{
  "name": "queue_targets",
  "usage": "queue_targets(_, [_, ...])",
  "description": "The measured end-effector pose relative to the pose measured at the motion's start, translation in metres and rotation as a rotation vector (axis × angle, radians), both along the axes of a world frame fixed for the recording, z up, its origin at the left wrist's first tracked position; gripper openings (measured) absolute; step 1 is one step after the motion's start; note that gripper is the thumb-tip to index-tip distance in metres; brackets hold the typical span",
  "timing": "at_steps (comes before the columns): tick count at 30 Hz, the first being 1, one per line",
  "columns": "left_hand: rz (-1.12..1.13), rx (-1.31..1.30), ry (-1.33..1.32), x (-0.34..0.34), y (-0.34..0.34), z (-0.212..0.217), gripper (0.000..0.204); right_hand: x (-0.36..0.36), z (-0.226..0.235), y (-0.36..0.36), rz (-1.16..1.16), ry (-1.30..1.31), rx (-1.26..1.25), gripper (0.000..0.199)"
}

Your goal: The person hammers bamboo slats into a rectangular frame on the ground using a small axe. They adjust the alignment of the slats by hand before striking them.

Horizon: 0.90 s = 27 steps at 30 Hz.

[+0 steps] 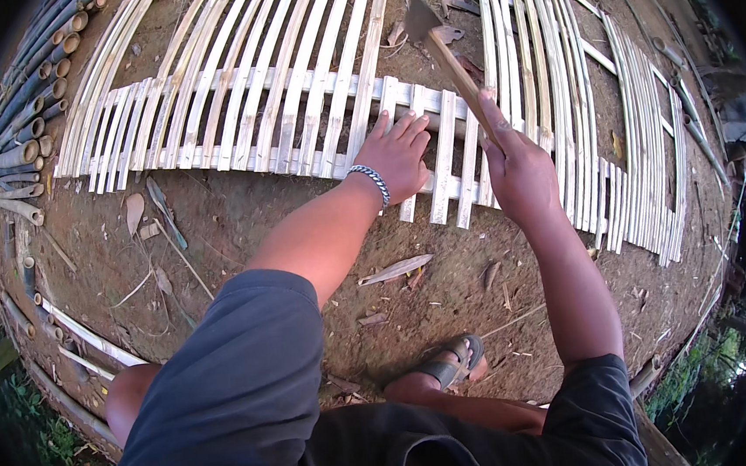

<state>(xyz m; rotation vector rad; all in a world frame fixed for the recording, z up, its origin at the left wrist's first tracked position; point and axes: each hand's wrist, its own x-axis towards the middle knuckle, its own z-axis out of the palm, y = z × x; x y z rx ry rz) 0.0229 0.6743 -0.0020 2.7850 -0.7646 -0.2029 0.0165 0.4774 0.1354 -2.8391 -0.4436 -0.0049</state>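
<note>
My left hand [395, 155], with a chain bracelet at the wrist, lies with fingers spread over pale bamboo slats [444, 159] of a slatted panel. Two long crosswise strips tie the slats together. A wooden-handled tool [461, 73] with a flat dark metal head is in my right hand [521, 169], fingers wrapped round the lower handle. Its head [422, 19] is raised up and away from me, over the gap between longer slats. Short slats stand between the two hands. Under my left palm, part of the panel is hidden.
Cut bamboo poles [29, 153] are stacked at the far left. More long slats [636, 125] stretch to the right. Dry leaves [396, 270] and thin sticks litter the dirt ground [240, 217]. My sandalled foot [445, 367] is below the panel.
</note>
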Motion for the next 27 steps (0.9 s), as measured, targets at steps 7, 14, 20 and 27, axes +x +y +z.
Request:
queue_targets(7, [0.003,-0.054,-0.025,-0.001,0.001,-0.006,0.057,-0.022,-0.041,-0.001,-0.119,0.082,0.223,0.068])
queue_targets(14, [0.002,-0.012,0.013,0.002,-0.001,0.002,0.057,-0.008,-0.038,-0.008,-0.328,0.375,0.103,0.066])
queue_targets(20, [0.012,0.001,0.022,0.001,0.004,-0.001,0.058,-0.023,-0.056,0.002,-0.374,0.258,0.350,0.068])
queue_targets(27, [0.213,-0.020,-0.077,0.001,0.000,0.000,0.094,-0.012,-0.073,-0.004,-0.234,0.262,0.313,0.070])
